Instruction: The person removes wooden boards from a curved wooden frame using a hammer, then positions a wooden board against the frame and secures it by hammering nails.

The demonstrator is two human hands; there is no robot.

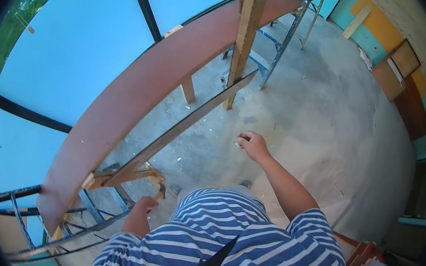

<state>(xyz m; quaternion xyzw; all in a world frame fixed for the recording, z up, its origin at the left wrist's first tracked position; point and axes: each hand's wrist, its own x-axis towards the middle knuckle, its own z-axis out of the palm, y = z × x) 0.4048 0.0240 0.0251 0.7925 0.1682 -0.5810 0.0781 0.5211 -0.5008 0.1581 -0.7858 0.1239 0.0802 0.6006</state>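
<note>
My right hand (pixel 252 144) is held out over the floor in front of me, its fingers closed together. A small white piece (pixel 237 144) shows at the fingertips, too small to name. Low at my left side, my left hand (pixel 148 204) hangs near wooden offcuts (pixel 154 176) and a ladder; its fingers are mostly hidden. A long narrow board (pixel 182 124) runs diagonally between the hands, its far end against an upright wooden post (pixel 248 33). Beyond it, a long curved reddish-brown panel (pixel 124 92) stretches along the windows.
A blue stepladder (pixel 283 44) stands at the far end of the panel, and another ladder (pixel 93 209) is at the near left. Boards (pixel 403 75) lean on the right wall. White scraps lie on the grey concrete floor (pixel 319 108). Tools and a red object (pixel 361 252) are at lower right.
</note>
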